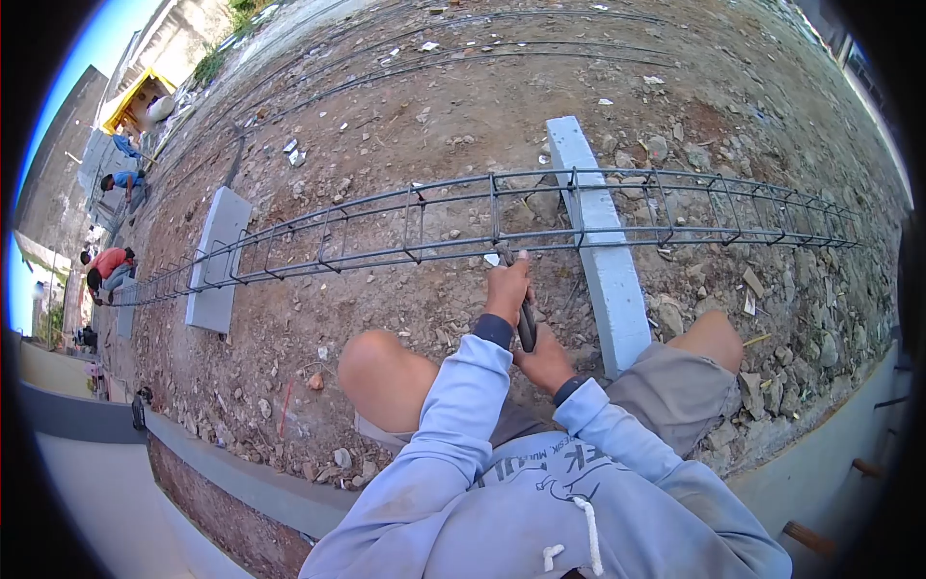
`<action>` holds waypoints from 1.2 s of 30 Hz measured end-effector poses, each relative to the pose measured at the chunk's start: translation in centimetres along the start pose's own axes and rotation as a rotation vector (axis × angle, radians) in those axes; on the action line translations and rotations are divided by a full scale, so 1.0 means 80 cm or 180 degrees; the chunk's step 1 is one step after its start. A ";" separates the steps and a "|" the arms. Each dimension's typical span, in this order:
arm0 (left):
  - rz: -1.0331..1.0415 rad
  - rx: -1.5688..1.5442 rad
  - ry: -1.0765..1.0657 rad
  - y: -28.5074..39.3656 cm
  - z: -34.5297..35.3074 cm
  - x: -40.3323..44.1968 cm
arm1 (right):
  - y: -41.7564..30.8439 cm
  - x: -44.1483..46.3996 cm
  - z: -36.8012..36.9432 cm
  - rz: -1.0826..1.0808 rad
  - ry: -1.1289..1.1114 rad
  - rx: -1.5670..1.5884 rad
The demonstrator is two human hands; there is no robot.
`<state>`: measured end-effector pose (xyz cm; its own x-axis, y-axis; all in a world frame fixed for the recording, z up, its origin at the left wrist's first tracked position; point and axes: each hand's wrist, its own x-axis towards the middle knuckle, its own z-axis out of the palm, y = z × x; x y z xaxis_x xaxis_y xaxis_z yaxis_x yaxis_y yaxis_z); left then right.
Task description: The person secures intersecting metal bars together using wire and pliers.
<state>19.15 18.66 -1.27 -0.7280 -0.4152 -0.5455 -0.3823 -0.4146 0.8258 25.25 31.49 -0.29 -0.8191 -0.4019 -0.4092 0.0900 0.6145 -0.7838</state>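
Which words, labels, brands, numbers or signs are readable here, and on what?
"RESIK, MUL": small print on the wearer's pale top; it may continue into the folds.
"EK" and "MUL": larger letters on that top, folded and uncertain.
No lettering is readable on the dark tool or elsewhere.

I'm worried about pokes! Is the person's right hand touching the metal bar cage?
Apart. The head view shows a strip of stony ground between the right hand and the metal bar cage.
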 end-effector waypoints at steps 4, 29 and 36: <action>0.0384 0.0617 0.0579 -0.010 0.011 0.009 | 0.017 0.031 0.025 0.0690 0.0115 0.0464; 0.0146 0.0202 0.0247 0.010 -0.038 0.014 | 0.024 0.029 0.002 0.0185 -0.1821 0.2298; 0.0983 0.0470 0.0394 0.021 0.000 -0.009 | 0.005 0.017 0.005 0.0051 0.0086 0.0426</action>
<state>19.01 18.24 0.51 -0.7510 -0.6012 -0.2729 -0.2398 -0.1368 0.9611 24.40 30.97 -1.33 -0.8318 -0.3732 -0.4110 0.1767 0.5239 -0.8333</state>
